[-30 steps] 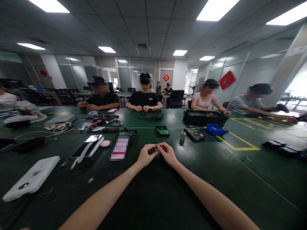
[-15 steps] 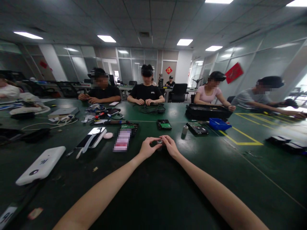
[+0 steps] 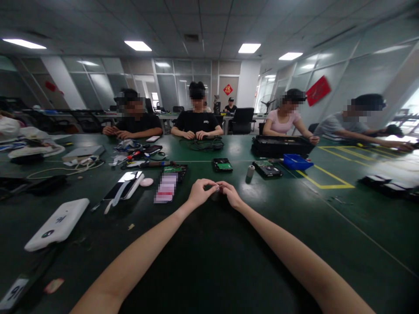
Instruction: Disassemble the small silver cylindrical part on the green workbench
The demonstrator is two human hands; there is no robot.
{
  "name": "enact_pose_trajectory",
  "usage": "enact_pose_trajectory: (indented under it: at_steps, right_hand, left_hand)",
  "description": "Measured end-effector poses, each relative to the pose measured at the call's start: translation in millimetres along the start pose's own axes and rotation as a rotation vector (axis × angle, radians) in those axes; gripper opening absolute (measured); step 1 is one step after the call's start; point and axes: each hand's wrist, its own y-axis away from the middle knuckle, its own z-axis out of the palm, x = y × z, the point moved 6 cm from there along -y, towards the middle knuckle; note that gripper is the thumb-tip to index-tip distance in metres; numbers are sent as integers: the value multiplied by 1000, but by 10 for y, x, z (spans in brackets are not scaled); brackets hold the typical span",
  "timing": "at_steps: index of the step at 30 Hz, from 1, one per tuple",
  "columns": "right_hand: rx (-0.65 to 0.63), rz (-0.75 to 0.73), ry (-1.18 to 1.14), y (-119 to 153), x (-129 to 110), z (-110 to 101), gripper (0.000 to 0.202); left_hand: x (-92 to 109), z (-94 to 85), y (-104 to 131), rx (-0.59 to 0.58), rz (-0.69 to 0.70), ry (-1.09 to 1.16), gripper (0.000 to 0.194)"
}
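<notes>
My left hand (image 3: pixel 200 193) and my right hand (image 3: pixel 231 194) meet over the middle of the dark green table, thumbs and forefingers pinched together. Between the fingertips a small pale, shiny piece (image 3: pixel 217 188) just shows; the fingers cover most of it, and its kind is unclear. Beyond the hands lies a hard drive with a green circuit board (image 3: pixel 223 165). To the right a small grey cylinder (image 3: pixel 250 171) stands upright beside a second hard drive (image 3: pixel 267 169). Left of my left hand is a phone with a lit, blurred screen (image 3: pixel 166 188).
A blue plastic bin (image 3: pixel 297 162) sits to the right, near yellow tape lines. On the left are a white-cased device (image 3: pixel 123 187), a pink round object (image 3: pixel 146 182) and a white slab-shaped device (image 3: pixel 58 224). Several people sit across the table, one behind a long black case (image 3: pixel 283 147).
The small piece, showing as a silvery round between my fingers before, is now mostly covered by them. My hands have come closer together, and the view has shifted slightly.
</notes>
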Motion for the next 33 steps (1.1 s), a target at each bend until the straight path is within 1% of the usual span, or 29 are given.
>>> enact_pose_trajectory:
  at_steps: [4,7,10,12,16,18,21,22,25,28,31,33]
  right_hand:
    - [-71,-15,54,37,-17,76,39]
    - [-58,-23,121,55,-14,92,46]
    - [-13,-23,176,58,4,76,41]
    - [26,-23,199,58,19,54,39]
    - [83,-15,231,55,55,9,38]
    - [96,-10,249,53,75,-6,39]
    - [103,-6,275,51,93,-16,39]
    - [103,-5,283,52,93,-17,39]
    - [89,-5,302,56,66,-12,38]
    - [52,-17,316,67,4,5,39]
    - [12,-33,332,83,-58,25,38]
    - [-7,-40,349,93,-84,34,35]
  left_hand:
    - [70,-41,-38,0,20,-49,11]
    - [38,-95,-89,5,-8,-84,15]
    - [-97,-167,-119,5,-65,-136,21]
    - [-221,-189,-100,-20,-104,-186,20]
    - [-457,-158,8,-80,-191,-305,14]
    - [-527,-133,55,-88,-222,-347,19]
    - [-564,-117,84,-85,-245,-372,30]
    - [-558,-118,83,-83,-246,-371,29]
    - [-473,-136,44,-74,-227,-336,17]
    - [-269,-138,-28,-66,-161,-247,17]
    - [-23,-93,-74,-81,-75,-139,19]
    - [89,-52,-72,-88,-43,-83,18]
